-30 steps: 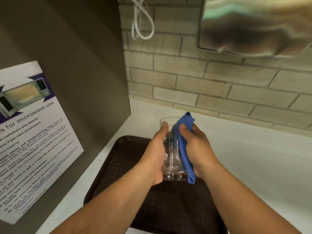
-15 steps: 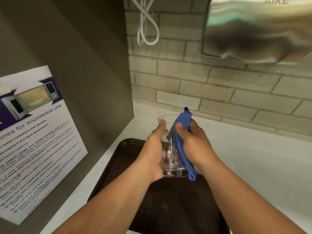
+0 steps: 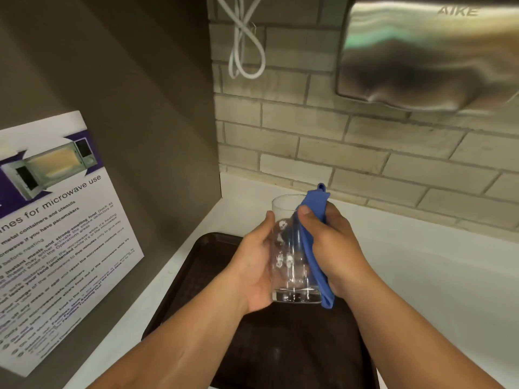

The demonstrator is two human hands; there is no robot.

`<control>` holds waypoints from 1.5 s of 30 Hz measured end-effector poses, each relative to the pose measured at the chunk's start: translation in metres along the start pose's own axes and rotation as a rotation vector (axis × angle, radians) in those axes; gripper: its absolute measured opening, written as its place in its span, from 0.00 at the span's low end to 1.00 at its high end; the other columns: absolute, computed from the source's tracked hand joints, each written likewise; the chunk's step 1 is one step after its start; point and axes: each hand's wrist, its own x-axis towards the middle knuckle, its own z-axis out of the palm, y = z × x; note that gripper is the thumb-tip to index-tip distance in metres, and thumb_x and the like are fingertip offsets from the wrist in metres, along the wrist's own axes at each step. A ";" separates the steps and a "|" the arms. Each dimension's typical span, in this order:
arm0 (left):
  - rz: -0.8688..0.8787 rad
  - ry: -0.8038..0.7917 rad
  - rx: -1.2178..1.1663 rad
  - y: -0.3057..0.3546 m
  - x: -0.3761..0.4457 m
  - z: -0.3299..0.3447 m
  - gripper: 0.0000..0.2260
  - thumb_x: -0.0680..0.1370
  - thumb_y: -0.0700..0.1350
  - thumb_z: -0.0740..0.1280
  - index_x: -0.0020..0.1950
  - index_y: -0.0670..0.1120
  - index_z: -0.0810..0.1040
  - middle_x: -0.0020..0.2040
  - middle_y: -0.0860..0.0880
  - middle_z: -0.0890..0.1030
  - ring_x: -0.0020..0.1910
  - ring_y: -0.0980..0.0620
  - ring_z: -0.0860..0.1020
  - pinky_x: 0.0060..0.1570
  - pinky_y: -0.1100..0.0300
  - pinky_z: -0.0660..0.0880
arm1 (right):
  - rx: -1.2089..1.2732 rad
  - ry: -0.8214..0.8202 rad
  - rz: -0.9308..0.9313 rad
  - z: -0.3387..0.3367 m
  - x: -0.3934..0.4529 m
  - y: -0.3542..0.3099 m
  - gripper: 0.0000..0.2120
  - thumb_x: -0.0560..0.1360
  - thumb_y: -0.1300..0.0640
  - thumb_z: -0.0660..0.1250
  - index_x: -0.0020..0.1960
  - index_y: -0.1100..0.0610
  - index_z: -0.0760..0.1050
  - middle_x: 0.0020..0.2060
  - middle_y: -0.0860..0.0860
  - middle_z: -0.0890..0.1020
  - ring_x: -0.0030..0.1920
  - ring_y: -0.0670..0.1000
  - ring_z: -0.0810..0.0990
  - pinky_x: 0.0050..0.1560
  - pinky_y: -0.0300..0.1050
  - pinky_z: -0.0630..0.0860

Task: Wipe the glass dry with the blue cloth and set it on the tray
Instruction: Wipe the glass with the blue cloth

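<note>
- White counter (image 3: 421, 276) meets a pale brick wall (image 3: 365, 153) at the back, with a grey-brown side panel (image 3: 126, 94) to the left of the tray.
- One dark brown tray (image 3: 280, 355) lies on the counter nearest the camera; both forearms cross above it.
- One clear glass (image 3: 292, 254), one blue cloth (image 3: 314, 242) and two bare hands show above the tray's far half.
- Glass: a straight-sided tumbler with a thick base, held upright and off the tray, with white glints on its wall.
- Left hand (image 3: 252, 265) wraps the glass's left side, palm on the wall, thumb lying up toward the rim.
- Right hand (image 3: 334, 248) presses the cloth against the glass's right side, fingers curled over the fabric, thumb tip on the cloth near the rim.
- Cloth hangs as a narrow strip from above the rim to just below the base.
- One printed notice (image 3: 56, 226) about microwave use is fixed to the panel, left of the tray.
- Beyond the tray, one looped white cord (image 3: 244, 51) hangs on the wall, and one brushed-metal unit (image 3: 427, 51) marked AIKE sits up to the right.
</note>
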 end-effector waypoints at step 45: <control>0.092 0.171 0.119 0.006 0.002 0.015 0.28 0.79 0.69 0.64 0.71 0.54 0.80 0.62 0.41 0.87 0.59 0.41 0.87 0.63 0.43 0.82 | -0.111 -0.008 -0.060 0.018 0.002 -0.009 0.13 0.81 0.47 0.64 0.64 0.44 0.69 0.50 0.38 0.80 0.48 0.37 0.81 0.42 0.32 0.73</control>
